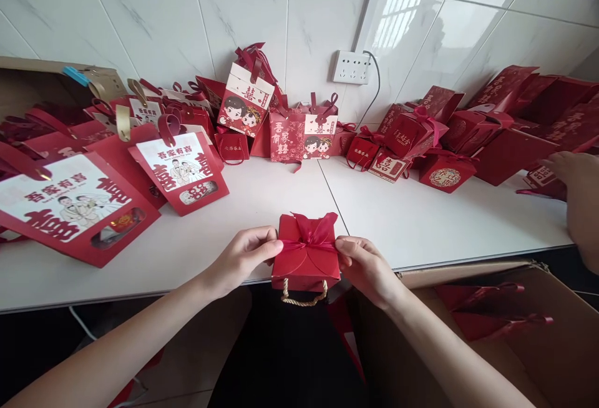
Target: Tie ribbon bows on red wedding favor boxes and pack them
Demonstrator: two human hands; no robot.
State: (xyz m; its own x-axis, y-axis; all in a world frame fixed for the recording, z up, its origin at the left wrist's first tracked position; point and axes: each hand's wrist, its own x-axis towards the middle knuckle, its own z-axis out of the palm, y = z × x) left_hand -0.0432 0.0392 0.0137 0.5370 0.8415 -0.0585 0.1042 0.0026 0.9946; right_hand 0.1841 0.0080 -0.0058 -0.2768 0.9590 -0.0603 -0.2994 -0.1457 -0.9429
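A small red gift box [306, 263] with a ribbon bow [312, 232] on its lid sits at the table's front edge, between my two hands. A twisted gold cord handle [304, 300] hangs from its near side. My left hand [250, 251] pinches the box at its left side, thumb on top and fingers curled under. On the opposite side my right hand [367, 264] grips the box in the same way, thumb and fingers closed near the ribbon. The undersides of the fingers are partly hidden.
Red gift bags [180, 171] crowd the white table [262, 208] at left; red boxes [447, 171] pile up at right. A cardboard box [496, 364] stands below the right edge. Another person's hand [580, 189] reaches in at far right. A power socket [350, 67] is on the wall.
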